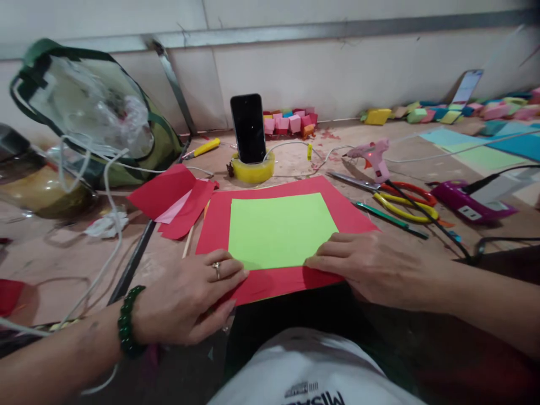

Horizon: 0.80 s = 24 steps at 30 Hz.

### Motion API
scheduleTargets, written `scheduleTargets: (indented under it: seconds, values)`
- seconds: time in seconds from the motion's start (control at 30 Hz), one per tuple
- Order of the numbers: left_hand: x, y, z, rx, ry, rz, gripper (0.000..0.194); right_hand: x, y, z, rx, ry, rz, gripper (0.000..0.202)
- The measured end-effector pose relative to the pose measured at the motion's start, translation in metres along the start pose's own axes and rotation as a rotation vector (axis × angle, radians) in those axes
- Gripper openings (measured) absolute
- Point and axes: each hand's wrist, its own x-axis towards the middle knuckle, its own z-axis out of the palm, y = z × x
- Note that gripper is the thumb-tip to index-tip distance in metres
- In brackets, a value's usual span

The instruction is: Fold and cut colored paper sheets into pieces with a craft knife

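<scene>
A lime-green paper sheet (280,230) lies on top of a larger red paper sheet (217,216), with red showing all round it. My left hand (189,292) grips the near left edge of the red sheet, fingers on top and thumb low by the edge; its fingertips touch the green sheet's corner. At the near right, my right hand (375,267) has its fingers curled over both sheets, its thumb hidden. The red sheet's near edge juts past the table edge.
Folded red paper (172,202) lies left, scissors (396,199), a green pen (383,216) and a pink glue gun (371,157) right. Behind, a phone (248,129) stands in a yellow tape roll (253,170). White cables cross the left; a purple power strip (468,202) sits right.
</scene>
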Motion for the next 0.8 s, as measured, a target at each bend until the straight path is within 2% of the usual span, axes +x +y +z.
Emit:
scheduleTargets:
  seconds: [0.1, 0.2, 0.3, 0.37, 0.47, 0.53, 0.63, 0.8]
  values:
    - [-0.014, 0.008, 0.004, -0.002, 0.105, -0.103, 0.032, 0.009, -0.006, -0.008, -0.022, -0.088, -0.003, 0.045]
    - [-0.024, 0.014, 0.005, -0.018, 0.174, -0.213, 0.025, 0.023, -0.012, -0.018, -0.019, -0.186, 0.040, 0.036]
    - [-0.024, 0.019, 0.005, -0.013, 0.220, -0.293, 0.020, 0.033, -0.016, -0.027, 0.039, -0.265, 0.052, 0.033]
    - [-0.018, 0.023, 0.007, 0.044, 0.220, -0.279, 0.030, 0.037, -0.017, -0.029, 0.081, -0.291, 0.037, 0.033]
    - [0.000, 0.028, 0.016, 0.149, 0.132, -0.220, 0.059, 0.038, -0.016, -0.027, 0.092, -0.295, 0.022, 0.034]
    - [0.009, 0.032, 0.023, 0.177, 0.100, -0.222, 0.070, 0.038, -0.016, -0.026, 0.090, -0.280, 0.016, 0.033]
    - [0.009, 0.036, 0.029, 0.227, 0.154, -0.265, 0.067, 0.036, -0.016, -0.026, 0.114, -0.255, -0.002, 0.032]
    - [-0.014, 0.040, 0.025, 0.338, 0.259, -0.315, 0.052, 0.033, -0.012, -0.023, 0.153, -0.207, -0.026, 0.033]
